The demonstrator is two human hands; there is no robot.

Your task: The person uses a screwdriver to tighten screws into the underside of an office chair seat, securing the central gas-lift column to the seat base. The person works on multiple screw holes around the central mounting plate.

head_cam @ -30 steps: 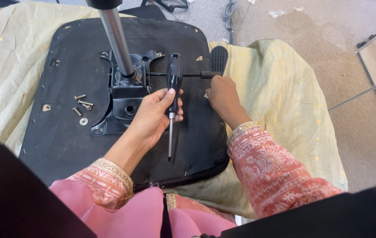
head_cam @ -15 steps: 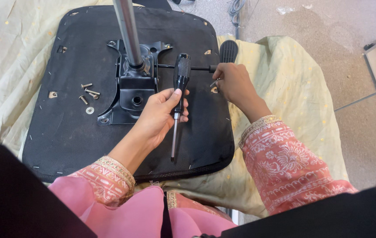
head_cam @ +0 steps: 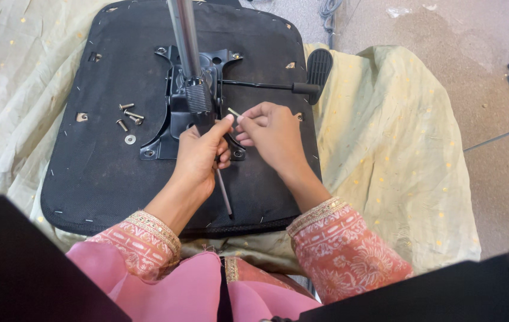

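An upturned black chair seat (head_cam: 99,173) lies on a pale green cloth (head_cam: 397,137). A black metal mechanism plate (head_cam: 174,119) is on the seat, with a chrome cylinder (head_cam: 184,36) rising from it. My left hand (head_cam: 197,158) is closed round a screwdriver. Its thin shaft (head_cam: 224,192) points down toward me and the handle is hidden in the palm. My right hand (head_cam: 272,134) pinches a small silver screw (head_cam: 234,112) at the fingertips, just beside my left thumb and over the plate's right edge.
Three loose screws (head_cam: 130,116) and a washer (head_cam: 130,139) lie on the seat left of the plate. A black lever with a paddle end (head_cam: 319,65) sticks out to the right. Grey floor lies beyond the cloth on the right.
My right hand has left the lever area and come to the middle, now pinching a screw. My left hand has turned over, so the screwdriver handle is now hidden.
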